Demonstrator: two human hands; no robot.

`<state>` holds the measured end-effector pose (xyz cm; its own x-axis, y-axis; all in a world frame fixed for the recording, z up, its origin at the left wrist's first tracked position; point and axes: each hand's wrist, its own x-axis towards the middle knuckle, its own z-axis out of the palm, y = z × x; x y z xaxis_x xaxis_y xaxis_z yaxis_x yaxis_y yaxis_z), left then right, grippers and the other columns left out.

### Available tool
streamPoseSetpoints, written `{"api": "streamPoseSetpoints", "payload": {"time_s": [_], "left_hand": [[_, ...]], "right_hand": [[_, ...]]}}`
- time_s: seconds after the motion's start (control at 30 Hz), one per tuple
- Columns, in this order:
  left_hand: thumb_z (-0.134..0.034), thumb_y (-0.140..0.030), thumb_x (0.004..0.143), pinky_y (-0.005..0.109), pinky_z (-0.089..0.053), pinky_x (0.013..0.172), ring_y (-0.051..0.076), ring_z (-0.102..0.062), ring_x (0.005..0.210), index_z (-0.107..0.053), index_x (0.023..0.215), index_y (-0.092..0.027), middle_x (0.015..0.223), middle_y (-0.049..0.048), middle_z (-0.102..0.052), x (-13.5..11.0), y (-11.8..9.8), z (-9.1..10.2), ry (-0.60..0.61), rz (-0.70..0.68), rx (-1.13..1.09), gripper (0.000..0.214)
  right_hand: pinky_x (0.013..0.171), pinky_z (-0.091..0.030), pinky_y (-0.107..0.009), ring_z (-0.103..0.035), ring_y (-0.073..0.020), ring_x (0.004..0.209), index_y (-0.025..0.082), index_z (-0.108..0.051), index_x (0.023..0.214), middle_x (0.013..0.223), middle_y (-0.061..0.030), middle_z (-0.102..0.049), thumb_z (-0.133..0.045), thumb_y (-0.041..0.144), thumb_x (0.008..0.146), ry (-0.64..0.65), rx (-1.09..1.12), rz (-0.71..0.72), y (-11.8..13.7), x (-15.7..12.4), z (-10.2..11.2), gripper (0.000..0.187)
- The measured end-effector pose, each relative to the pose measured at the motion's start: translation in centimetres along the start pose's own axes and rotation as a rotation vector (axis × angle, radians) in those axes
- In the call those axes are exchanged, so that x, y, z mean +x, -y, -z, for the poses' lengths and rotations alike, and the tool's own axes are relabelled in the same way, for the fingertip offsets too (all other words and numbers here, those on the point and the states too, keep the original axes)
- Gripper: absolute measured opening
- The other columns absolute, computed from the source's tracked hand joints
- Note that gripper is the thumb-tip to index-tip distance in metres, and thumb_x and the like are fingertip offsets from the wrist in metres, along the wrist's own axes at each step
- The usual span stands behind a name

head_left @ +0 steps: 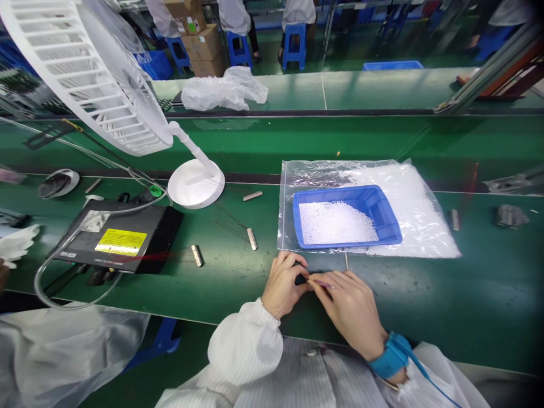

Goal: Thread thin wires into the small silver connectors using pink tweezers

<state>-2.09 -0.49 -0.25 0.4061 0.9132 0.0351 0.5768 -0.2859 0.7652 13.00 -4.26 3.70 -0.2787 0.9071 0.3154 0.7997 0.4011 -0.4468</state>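
Note:
My left hand (284, 282) and my right hand (349, 303) meet at the near edge of the green bench. The left fingers are curled round a small dark part (301, 279). My right fingers pinch a thin pinkish stick (322, 283) whose tip touches that part. A blue wrist strap (393, 354) sits on my right wrist. Just beyond the hands stands a blue tray (387, 211) holding small white pellets (335, 222), on a clear plastic bag (419, 212).
A white desk fan (102, 79) with round base (196, 183) stands at the left, beside a black box with a yellow label (121, 241). Small metal bars (252, 238) lie on the bench. A neighbour's gloved hand (15, 243) shows at far left. People sit on blue stools behind.

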Motion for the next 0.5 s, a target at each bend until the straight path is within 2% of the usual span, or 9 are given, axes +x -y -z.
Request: {"api": "streamPoseSetpoints", "payload": {"time_s": [0.17, 0.5], "left_hand": [[-0.074, -0.013, 0.071, 0.038, -0.04, 0.084, 0.021, -0.049, 0.099, -0.063, 0.071, -0.018, 0.098, 0.0022, -0.062, 0.0, 0.1, 0.0, -0.002, -0.005, -0.003, 0.012], [-0.076, -0.022, 0.071, 0.038, -0.039, 0.086, 0.021, -0.049, 0.1, -0.066, 0.071, -0.02, 0.099, 0.0016, -0.061, 0.0, -0.2, 0.2, 0.036, 0.025, -0.021, 0.01]], "right_hand": [[0.064, -0.036, -0.029, -0.06, -0.0138, 0.07, 0.016, -0.065, 0.083, 0.076, -0.0033, -0.069, -0.045, 0.017, 0.092, 0.025, -0.058, 0.006, 0.5, 0.4, 0.0, 0.022], [0.067, -0.044, -0.031, -0.065, -0.0154, 0.076, 0.022, -0.065, 0.09, 0.09, -0.0022, -0.072, -0.049, 0.026, 0.092, 0.052, 0.145, -0.12, -1.4, -1.0, 0.3, 0.017]]}}
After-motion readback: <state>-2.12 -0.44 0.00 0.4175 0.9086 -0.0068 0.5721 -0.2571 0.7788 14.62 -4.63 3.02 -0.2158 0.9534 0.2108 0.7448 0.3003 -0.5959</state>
